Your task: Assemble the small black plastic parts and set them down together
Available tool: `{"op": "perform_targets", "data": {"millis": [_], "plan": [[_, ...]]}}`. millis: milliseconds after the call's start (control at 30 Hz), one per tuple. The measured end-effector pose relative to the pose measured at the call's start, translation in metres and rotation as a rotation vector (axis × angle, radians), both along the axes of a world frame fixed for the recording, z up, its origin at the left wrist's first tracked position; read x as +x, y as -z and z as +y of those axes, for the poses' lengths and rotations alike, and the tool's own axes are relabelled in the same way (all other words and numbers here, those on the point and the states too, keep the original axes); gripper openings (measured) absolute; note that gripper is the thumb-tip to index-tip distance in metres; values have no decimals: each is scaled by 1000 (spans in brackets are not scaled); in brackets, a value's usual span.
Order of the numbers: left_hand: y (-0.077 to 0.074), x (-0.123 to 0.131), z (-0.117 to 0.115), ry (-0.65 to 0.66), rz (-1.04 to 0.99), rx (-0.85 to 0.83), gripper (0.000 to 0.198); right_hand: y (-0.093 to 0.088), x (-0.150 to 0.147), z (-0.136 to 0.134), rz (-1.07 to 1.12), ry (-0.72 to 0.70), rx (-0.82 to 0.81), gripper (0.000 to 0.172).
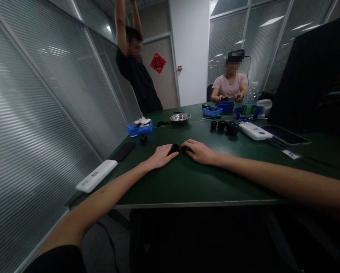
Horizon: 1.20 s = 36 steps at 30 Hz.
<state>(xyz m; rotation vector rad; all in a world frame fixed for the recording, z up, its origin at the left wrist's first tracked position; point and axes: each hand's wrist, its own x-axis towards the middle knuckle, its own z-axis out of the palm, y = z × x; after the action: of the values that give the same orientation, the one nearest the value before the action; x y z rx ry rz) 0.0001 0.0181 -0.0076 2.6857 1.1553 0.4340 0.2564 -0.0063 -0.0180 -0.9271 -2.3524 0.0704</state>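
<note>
Both my hands rest on the green table [187,182], meeting in the middle. My left hand [162,156] has its fingers curled round a small black round part [174,148]. My right hand [198,151] is closed on the other side of it, gripping a small black piece [184,149] that touches the first one. The two pieces are mostly hidden by my fingers. A loose black part [143,139] lies to the left, beyond my left hand. Several more black parts [225,126] sit in a cluster further back on the right.
A white power bank [96,175] and a black phone [123,151] lie at the left edge. A blue tray [140,128], a metal bowl [180,117], another white power bank [255,131], a phone [285,135], a water bottle [248,103]. Two people are at the far end.
</note>
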Motion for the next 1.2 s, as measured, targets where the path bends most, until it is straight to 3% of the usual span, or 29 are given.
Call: {"op": "perform_targets", "data": {"millis": [700,933,1033,1200], "plan": [[-7,-1,-5,22,38,52,61,-2,0,-3,-29,-6,20,37],[-6,0,-6,30,20,97,57,-4,-1,-2,50,1,-45,34],[-7,2,-10,37,-36,144,54,-4,-1,3,248,52,-163,31],[-13,4,-19,34,-91,237,48,-2,-5,8,724,-22,-700,33]]}}
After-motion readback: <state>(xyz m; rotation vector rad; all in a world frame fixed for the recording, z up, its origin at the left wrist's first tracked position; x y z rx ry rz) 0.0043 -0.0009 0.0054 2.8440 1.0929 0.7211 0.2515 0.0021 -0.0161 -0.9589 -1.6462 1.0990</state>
